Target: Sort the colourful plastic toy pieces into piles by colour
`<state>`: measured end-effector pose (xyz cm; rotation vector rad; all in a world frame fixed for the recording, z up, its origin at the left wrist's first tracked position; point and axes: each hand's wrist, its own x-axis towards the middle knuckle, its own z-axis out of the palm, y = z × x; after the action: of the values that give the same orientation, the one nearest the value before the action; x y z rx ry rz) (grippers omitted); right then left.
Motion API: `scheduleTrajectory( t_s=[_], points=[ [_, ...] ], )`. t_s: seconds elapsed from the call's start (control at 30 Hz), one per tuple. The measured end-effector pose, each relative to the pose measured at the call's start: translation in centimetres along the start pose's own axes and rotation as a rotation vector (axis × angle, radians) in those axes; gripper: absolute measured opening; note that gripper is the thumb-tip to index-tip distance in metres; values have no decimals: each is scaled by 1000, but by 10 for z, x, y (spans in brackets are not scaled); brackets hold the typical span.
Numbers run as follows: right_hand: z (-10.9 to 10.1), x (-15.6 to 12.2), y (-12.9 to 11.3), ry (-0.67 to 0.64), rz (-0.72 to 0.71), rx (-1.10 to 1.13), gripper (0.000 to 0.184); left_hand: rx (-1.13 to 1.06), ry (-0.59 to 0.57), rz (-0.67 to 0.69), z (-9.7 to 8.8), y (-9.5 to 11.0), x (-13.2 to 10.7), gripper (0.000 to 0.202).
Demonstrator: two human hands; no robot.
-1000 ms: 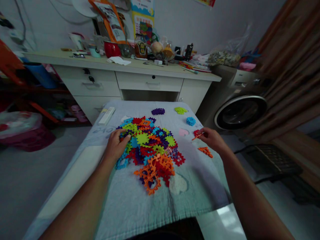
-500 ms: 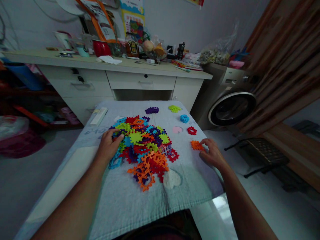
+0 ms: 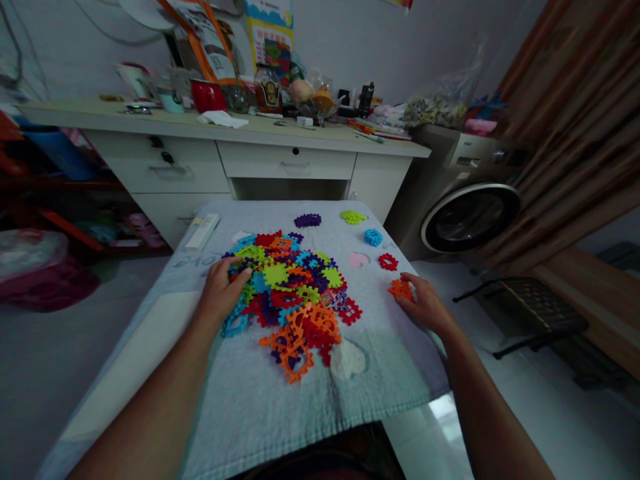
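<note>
A heap of toothed plastic building pieces in orange, red, green, blue and purple lies on the cloth-covered table. My left hand rests at the heap's left edge, thumb apart from the fingers, whose tips are partly hidden among the pieces. On the right, my right hand has thumb and fingers around the orange toothed pieces, low over the cloth. Beyond them, small separate groups stand in a curve: red pieces, blue pieces, green pieces and purple pieces.
A long white box lies at the table's far left. Behind stands a white desk crowded with jars, a red pot and papers. A washing machine and a low black stool are to the right.
My right thumb and fingers have closed further over the orange pieces, covering more of them. My left hand stays at the heap. The whole view has shifted slightly.
</note>
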<state>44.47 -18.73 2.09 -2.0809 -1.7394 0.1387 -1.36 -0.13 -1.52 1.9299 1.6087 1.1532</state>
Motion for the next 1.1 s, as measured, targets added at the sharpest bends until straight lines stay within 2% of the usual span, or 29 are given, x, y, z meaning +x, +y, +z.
scheduleTrajectory(
  t_s=[0.13,0.27,0.4,0.5,0.6,0.73,0.9,1.1],
  points=[
    [-6,2,-8,4,-7,-28,61,1,1,8,-1,2,0,47],
    [-11,15,-39,-11,-150,18,60,-8,6,-5,-1,5,-1,46],
    [-5,29,-84,-190,-311,106,44,-36,16,-23,-2,10,-3,46],
    [7,33,-113,-285,-338,137,37,-68,38,-19,-4,14,-4,44],
    [17,33,-129,-340,-357,138,31,-100,57,-25,-6,17,-5,41],
    [24,33,-130,-371,-304,182,24,-128,82,-40,-8,22,-7,39],
    [29,34,-116,-310,-173,345,22,-124,105,-34,-7,24,-8,37],
    [18,47,-104,-520,7,767,18,-102,101,-29,-6,21,-6,35]
  ],
)
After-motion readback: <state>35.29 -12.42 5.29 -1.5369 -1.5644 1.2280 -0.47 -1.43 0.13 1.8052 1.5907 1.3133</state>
